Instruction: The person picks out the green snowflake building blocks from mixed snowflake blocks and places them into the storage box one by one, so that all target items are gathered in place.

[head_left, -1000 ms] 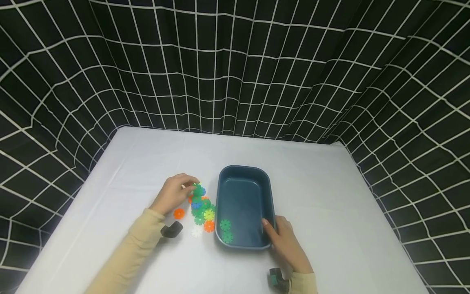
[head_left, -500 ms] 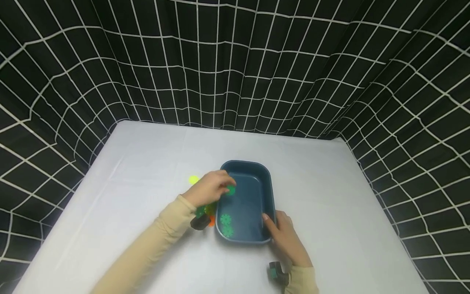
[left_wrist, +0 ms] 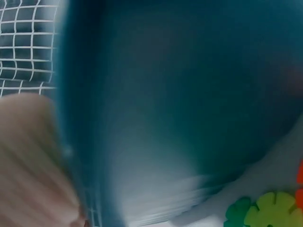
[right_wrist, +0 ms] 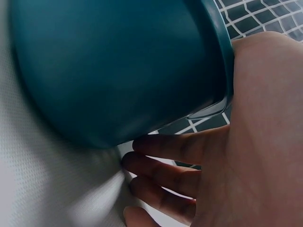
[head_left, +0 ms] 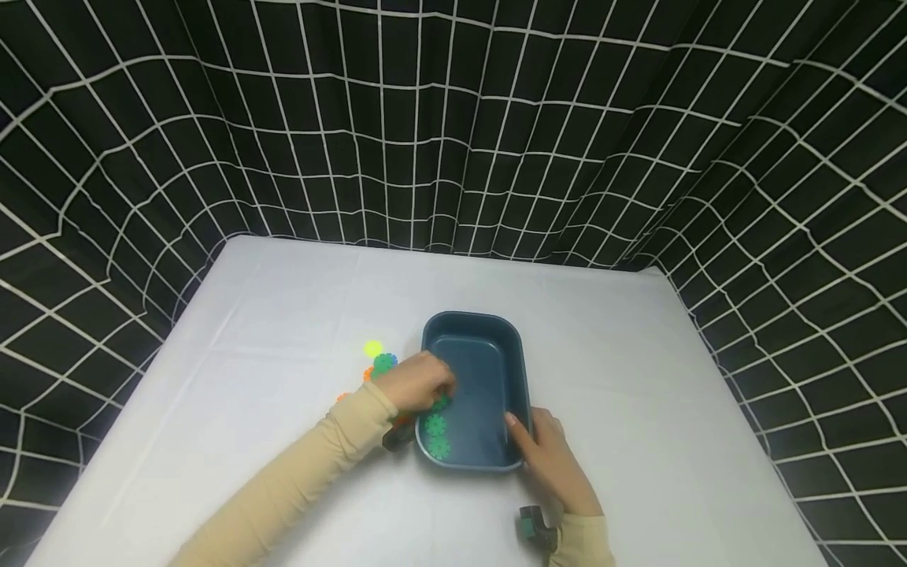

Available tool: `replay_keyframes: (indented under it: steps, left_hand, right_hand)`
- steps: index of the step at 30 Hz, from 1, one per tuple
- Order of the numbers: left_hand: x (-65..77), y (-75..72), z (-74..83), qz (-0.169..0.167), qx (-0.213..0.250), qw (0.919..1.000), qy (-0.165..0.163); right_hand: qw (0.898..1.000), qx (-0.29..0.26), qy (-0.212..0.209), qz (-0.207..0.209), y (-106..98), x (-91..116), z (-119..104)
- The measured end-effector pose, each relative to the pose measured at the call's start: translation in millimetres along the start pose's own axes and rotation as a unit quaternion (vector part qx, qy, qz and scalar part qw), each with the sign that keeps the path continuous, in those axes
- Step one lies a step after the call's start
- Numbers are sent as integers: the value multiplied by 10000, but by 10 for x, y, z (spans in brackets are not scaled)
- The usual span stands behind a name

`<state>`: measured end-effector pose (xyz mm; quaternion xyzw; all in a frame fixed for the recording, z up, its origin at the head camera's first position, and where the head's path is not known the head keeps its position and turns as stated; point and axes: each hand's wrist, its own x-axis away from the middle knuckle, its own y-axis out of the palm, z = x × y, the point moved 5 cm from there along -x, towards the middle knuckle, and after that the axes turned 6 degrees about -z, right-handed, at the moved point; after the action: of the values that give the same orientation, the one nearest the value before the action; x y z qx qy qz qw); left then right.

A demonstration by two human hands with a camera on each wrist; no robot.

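A dark blue rectangular tray (head_left: 489, 402) stands on the white table. My left hand (head_left: 416, 381) reaches over its left wall, fingers curled down inside, pinching a green flower-shaped plastic disc (head_left: 440, 403) whose upper part is hidden. Two more green flower discs (head_left: 436, 425) lie below it in the tray's near left corner. At the right wall my right hand (head_left: 556, 461) grips the tray, thumb inside the rim and fingers outside. The right wrist view shows those fingers (right_wrist: 165, 146) at the tray's outer wall. The left wrist view is mostly blurred tray.
Left of the tray lies a loose heap of flower discs, partly hidden by my left forearm, including a blue-and-green cluster (head_left: 385, 362). A yellow disc (head_left: 373, 347) lies at its far end. Behind the table hangs a black curtain with a white grid (head_left: 439, 118).
My left hand has moved from the heap rightward into the tray with a green flower disc, then lower and nearer. The right hand keeps its grip on the tray.
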<state>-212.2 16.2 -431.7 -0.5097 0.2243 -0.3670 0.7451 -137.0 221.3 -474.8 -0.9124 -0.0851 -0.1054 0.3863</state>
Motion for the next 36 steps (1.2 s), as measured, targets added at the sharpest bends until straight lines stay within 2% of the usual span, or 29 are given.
replay_keyframes:
  steps: [7,14,17,19,20,22,24,25,27,29,31,33,36]
  left_hand:
    - [-11,36,-68,-106,-232,9996,-152]
    - [-12,55,-83,-343,-361,9984,-255]
    - [-2,58,-77,-324,-419,9983,-255]
    - [17,25,-49,-87,-333,9994,-77]
    - [34,-6,-33,149,-227,9996,38]
    - [85,-91,-17,793,37,9964,288]
    - [176,-195,-51,1496,456,9870,359]
    - [232,-244,-98,1825,689,9804,271]
    - [359,-323,-236,2324,1123,9661,-103]
    - [488,-362,-406,2498,1446,9552,-657]
    - [594,-351,-574,2395,1606,9499,-1208]
    - [670,-293,-718,2095,1603,9507,-1629]
    - [738,-151,-873,1510,1641,9533,-2036]
  right_hand:
    - [9999,33,-96,17,4,-40,-16]
    - [9999,38,-121,44,14,-56,-30]
    - [9999,36,-122,46,18,-59,-30]
    - [9999,43,-124,53,19,-58,-26]
    - [9999,37,-123,53,19,-57,-23]
    - [9999,20,-107,57,18,-51,-19]
    - [9999,14,-95,51,18,-40,-14]
    - [9999,2,-96,44,19,-36,-13]
    - [9999,6,-100,41,19,-30,-10]
    - [9999,11,-105,58,15,-23,-1]
    - [9999,6,-110,76,7,-16,7]
    - [9999,11,-111,78,-1,-7,16]
    - [9999,16,-116,56,-8,-8,23]
